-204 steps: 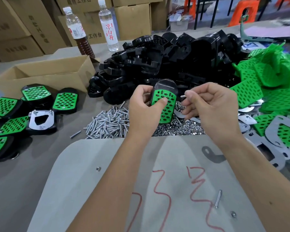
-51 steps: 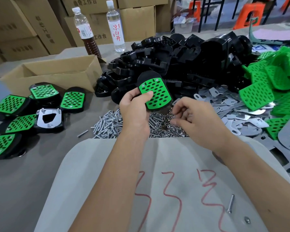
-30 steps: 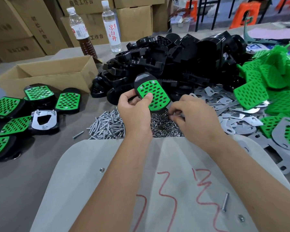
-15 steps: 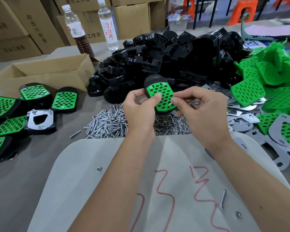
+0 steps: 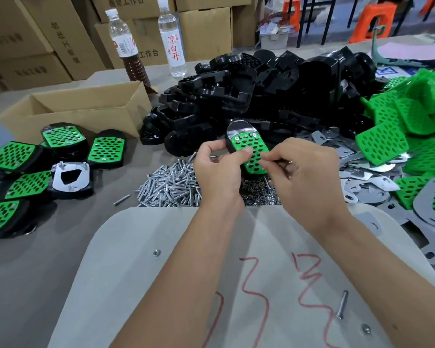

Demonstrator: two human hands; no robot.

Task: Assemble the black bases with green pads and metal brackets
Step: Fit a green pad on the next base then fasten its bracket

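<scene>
Board (image 5: 141, 285), pale and marked with red scrawl, lies nearest on the grey tabletop (image 5: 23, 285), carrying a loose screw (image 5: 342, 304) and two nuts. Above its far edge both hands work together. The left hand (image 5: 217, 172) grips a black base (image 5: 236, 131) fitted with a green pad (image 5: 252, 153), thumb pressed on the pad's face and fingers curled behind. The right hand (image 5: 304, 172) pinches something small against the pad's lower right edge; what it holds is too small to tell. Beneath the hands sit a heap of screws (image 5: 171, 184) and a heap of nuts (image 5: 258, 194). To the left lie finished bases with green pads (image 5: 106, 149), one turned bracket-side up (image 5: 70, 175). To the right, metal brackets (image 5: 369, 189) spread beside loose green pads (image 5: 382, 144). Farther back rises a pile of black bases (image 5: 261, 91), an open cardboard box (image 5: 81, 106), two bottles (image 5: 172, 38) and stacked cartons (image 5: 35, 41).
</scene>
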